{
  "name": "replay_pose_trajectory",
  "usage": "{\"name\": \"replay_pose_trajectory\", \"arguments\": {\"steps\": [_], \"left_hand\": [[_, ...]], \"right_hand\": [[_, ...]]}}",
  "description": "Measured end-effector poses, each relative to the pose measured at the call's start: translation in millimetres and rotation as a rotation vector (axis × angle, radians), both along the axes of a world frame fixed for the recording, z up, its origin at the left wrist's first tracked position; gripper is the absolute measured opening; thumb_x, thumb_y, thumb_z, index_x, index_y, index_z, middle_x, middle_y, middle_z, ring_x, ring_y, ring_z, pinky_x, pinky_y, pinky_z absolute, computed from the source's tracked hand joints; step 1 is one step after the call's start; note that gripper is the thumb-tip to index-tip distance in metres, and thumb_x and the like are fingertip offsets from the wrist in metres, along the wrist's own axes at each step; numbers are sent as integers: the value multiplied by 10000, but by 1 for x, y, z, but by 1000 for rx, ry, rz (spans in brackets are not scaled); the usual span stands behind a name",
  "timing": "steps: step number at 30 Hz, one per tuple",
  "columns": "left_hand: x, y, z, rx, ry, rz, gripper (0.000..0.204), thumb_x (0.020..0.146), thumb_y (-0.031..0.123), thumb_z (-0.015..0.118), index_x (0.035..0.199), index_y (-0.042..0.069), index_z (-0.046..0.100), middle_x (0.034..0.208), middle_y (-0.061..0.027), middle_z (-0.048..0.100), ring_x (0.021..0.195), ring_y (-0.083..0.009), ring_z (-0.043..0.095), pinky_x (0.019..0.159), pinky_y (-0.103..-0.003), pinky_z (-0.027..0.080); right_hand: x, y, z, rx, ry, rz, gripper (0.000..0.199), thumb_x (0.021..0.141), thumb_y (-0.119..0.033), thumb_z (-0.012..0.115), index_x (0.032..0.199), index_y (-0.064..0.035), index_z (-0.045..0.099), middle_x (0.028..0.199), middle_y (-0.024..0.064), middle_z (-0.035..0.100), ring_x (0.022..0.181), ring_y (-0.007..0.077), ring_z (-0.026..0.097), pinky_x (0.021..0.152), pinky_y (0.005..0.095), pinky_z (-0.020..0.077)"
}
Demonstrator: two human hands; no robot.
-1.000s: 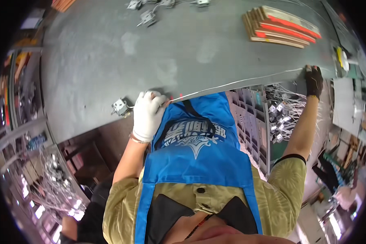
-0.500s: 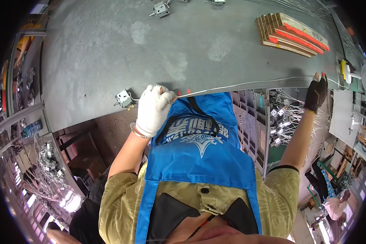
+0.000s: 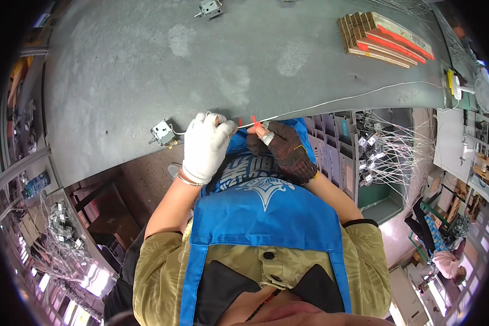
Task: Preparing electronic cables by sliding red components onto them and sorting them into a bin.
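Observation:
My left hand (image 3: 204, 144), in a white glove with bare fingertips, is closed on a thin white cable (image 3: 331, 102) near the table's front edge. Just left of it lies a small silver metal box-shaped device (image 3: 162, 132), with brassy parts on its lower side and the cable running out towards my glove. Close by on the right, my right hand (image 3: 290, 149) wears a dark glove with bare fingertips. Its thumb and finger pinch together at the cable beside a red mark (image 3: 254, 119). Exactly how those fingertips grip is partly hidden.
A grey table (image 3: 136, 70) spans the front. Another metal device (image 3: 209, 8) lies at its far side. Stacked boards with red edges (image 3: 386, 41) lie far right, near a small white fan (image 3: 462, 88). More wired devices (image 3: 372, 152) hang or lie below at right. A person (image 3: 445, 261) is behind.
My right hand has come from the table's far right back beside my left hand. The cable it held out there now lies loosely across the table. My left hand has stayed nearly still.

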State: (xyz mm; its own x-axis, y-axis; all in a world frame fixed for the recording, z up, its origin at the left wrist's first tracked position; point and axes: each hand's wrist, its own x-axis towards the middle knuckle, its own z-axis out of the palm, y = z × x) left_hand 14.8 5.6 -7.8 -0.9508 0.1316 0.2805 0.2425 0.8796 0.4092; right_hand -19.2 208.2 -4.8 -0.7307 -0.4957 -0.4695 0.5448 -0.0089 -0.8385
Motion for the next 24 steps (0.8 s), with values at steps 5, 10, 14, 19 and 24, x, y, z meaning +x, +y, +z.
{"name": "replay_pose_trajectory", "arguments": {"steps": [5, 10, 14, 19, 24], "left_hand": [[1, -4, 0, -11, -16, -36, 132, 714, 105, 695, 841, 142, 704, 857, -11, 611, 821, -240, 568, 714, -365, 477], [3, -6, -2, -20, -14, -53, 135, 715, 99, 689, 842, 143, 703, 860, -8, 612, 823, -238, 568, 713, -367, 478], [2, -5, -3, -30, -2, -56, 137, 719, 100, 687, 848, 143, 702, 866, -8, 615, 825, -240, 568, 713, -366, 478], [0, -6, -3, -29, -6, -59, 138, 721, 104, 688, 852, 144, 700, 862, -10, 610, 824, -241, 567, 713, -366, 478], [2, -8, -5, -18, -19, -58, 136, 722, 108, 689, 851, 147, 699, 864, -11, 606, 822, -242, 565, 712, -368, 477]], "right_hand": [[-1, -5, 1, 27, -144, -32, 324, 1002, -279, 557, 1084, -5, 709, 890, 69, 697, 814, 145, 641, 742, 300, 519], [4, -7, -3, -12, -258, -89, 343, 995, -302, 572, 1068, 0, 718, 896, 64, 701, 798, 142, 647, 729, 293, 526], [8, -8, -13, 83, -90, -77, 346, 991, -305, 580, 1046, 6, 720, 868, 71, 704, 768, 145, 647, 701, 303, 519], [5, -6, -23, 413, 306, 94, 317, 988, -282, 581, 1046, -2, 717, 841, 89, 709, 739, 134, 634, 691, 302, 504], [9, 5, -27, 363, 452, 114, 315, 990, -278, 575, 1031, -1, 718, 886, 104, 726, 789, 137, 660, 730, 304, 512]]}}
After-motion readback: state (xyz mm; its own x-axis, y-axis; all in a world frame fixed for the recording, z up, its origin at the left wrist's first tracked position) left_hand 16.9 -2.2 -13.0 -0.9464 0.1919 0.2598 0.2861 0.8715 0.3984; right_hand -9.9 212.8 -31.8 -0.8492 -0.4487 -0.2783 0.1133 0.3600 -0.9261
